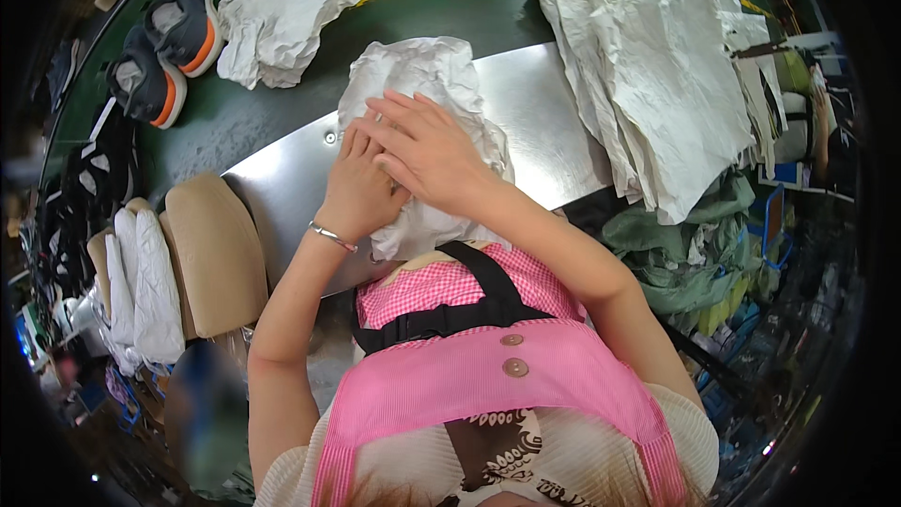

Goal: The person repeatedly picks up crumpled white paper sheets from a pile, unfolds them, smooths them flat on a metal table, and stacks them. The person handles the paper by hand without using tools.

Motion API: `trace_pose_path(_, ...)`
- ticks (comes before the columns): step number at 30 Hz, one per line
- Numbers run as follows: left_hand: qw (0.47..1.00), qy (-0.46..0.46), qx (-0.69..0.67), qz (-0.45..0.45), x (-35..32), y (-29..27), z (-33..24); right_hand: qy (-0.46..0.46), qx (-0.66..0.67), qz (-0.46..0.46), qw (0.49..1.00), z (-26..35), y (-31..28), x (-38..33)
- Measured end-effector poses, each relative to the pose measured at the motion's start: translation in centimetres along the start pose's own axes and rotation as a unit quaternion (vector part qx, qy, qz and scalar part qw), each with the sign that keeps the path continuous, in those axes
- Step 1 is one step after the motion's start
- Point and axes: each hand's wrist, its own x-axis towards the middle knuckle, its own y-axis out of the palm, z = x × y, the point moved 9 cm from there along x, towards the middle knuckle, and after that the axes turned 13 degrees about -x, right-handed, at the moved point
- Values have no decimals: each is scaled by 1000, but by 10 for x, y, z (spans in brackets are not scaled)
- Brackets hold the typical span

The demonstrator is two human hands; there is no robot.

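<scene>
A crumpled sheet of white paper (422,66) lies in front of me on a shiny metal plate (526,84). My right hand (432,150) rests on the paper with its fingers stretched out, crossing partly over the left one. Beneath and beside it, my left hand (361,183), with a silver bangle at the wrist, lies on the same paper. Its visible fingers are extended, and their tips are partly hidden by the right hand.
Dark grey shoes with orange soles (192,23) stand at the far left, beside another crumpled white paper (291,9). A stack of wrinkled white paper sheets (657,84) is at the right, above green plastic bags (685,253). Beige padded forms (216,253) stand at the left.
</scene>
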Motion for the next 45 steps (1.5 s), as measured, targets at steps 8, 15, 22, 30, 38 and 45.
trace_pose_path(8,1000,-3,-7,27,-5,-13,9,17,-301,53,952,-119,10,-22)
trace_pose_path(15,1000,-8,2,16,-3,-12,15,108,-181,-18,977,-90,-27,-6)
trace_pose_path(22,997,-74,35,-9,-16,-28,62,38,-200,124,971,-48,27,-56)
trace_pose_path(30,991,-49,72,-98,6,-104,-27,110,-232,72,964,-82,-10,-73)
trace_pose_path(38,982,-161,40,-86,-63,-13,29,135,-240,62,959,-100,-18,-78)
trace_pose_path(45,988,-125,14,-94,-47,-4,12,6,-119,85,989,0,22,-33)
